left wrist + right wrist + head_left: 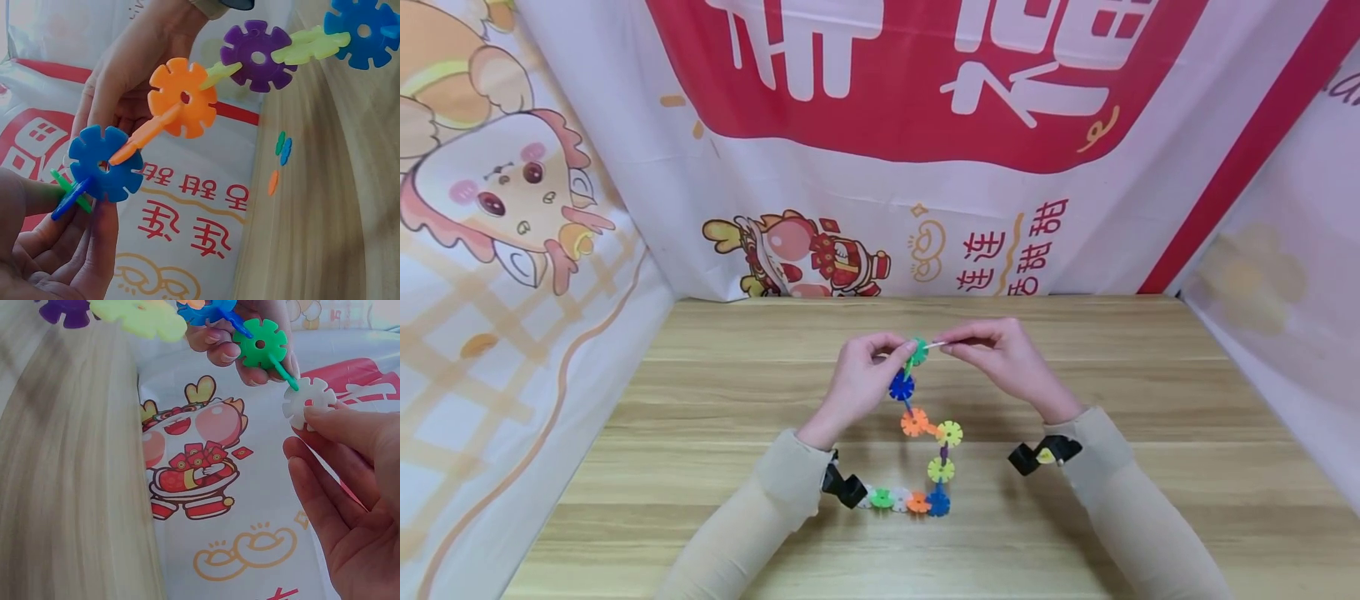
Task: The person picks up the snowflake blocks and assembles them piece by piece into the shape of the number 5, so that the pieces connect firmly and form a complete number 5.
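A chain of slotted flower-shaped plastic discs, with an orange disc (914,422) and a yellow disc (950,433) among its links, bends down from my hands. Near its top end, my left hand (861,377) grips a green disc (259,344) that joins a blue disc (901,386). My right hand (1006,360) pinches a white disc (309,403) between thumb and fingers. In the right wrist view, the white disc's edge meets the tip of another green disc (285,374), seen edge-on. The left wrist view shows a purple disc (257,57) farther along the chain.
The chain's lower stretch turns left by a blue disc (938,502), partly behind the left wrist's black camera mount (846,486). On the wooden table (700,400), small green, blue and orange discs (274,182) show in the left wrist view. Printed cloth (820,167) walls the back.
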`<state>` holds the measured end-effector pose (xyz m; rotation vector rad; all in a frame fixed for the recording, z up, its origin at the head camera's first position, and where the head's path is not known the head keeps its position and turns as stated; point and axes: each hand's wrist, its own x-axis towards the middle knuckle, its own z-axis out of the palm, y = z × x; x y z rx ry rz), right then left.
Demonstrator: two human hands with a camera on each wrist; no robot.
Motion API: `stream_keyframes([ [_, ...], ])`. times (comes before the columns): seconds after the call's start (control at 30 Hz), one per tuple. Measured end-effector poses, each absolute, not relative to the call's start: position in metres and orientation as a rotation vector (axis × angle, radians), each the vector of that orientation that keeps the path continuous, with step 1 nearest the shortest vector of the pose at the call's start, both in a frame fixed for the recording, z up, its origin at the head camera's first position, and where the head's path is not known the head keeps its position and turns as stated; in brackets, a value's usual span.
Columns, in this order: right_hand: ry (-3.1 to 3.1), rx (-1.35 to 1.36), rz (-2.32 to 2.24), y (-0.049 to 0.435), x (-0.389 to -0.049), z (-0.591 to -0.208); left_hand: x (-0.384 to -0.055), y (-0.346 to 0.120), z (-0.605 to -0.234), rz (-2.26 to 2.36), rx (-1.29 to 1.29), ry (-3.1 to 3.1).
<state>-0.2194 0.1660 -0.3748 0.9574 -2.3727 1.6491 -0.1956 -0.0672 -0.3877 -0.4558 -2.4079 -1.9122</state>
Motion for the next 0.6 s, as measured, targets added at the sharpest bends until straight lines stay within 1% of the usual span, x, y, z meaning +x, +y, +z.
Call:
stream_keyframes([
  [0.37, -2.38, 1.009, 1.562, 0.1656, -0.2203, -0.3739, -0.1917, -0.0619, -0.391, -1.987, -0.517, -2.295],
  [0.6, -2.397, 0.95, 1.621, 0.1652, -0.2211, -0.3771, -0.1923, -0.0623, -0.3916, -2.011, -0.517, -2.299],
])
